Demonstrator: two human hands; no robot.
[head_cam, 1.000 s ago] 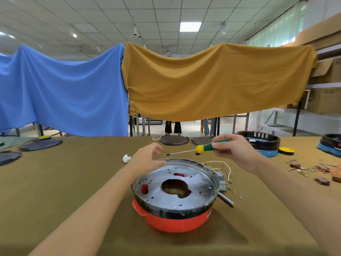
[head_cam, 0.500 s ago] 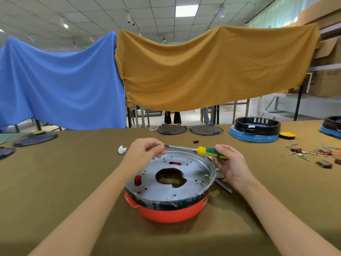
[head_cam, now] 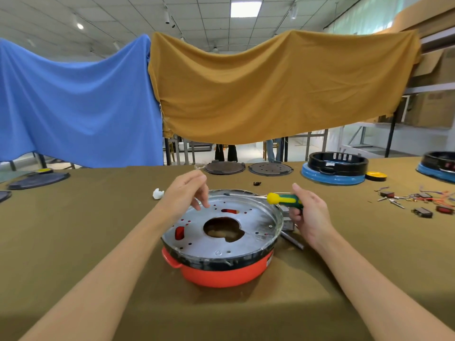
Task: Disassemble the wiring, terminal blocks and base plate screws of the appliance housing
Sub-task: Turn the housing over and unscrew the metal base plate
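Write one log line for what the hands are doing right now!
right hand: grips screwdriver | shaft: lies across far rim of base plate | left hand: above plate, holds nothing | housing: on table

A single wide-angle camera sits on the person's head, looking forward and slightly down across the table [head_cam: 73,242]. It is close to the near edge, so both forearms reach in from the bottom corners. The far edge, hanging cloths [head_cam: 270,89] and ceiling fill the upper half.
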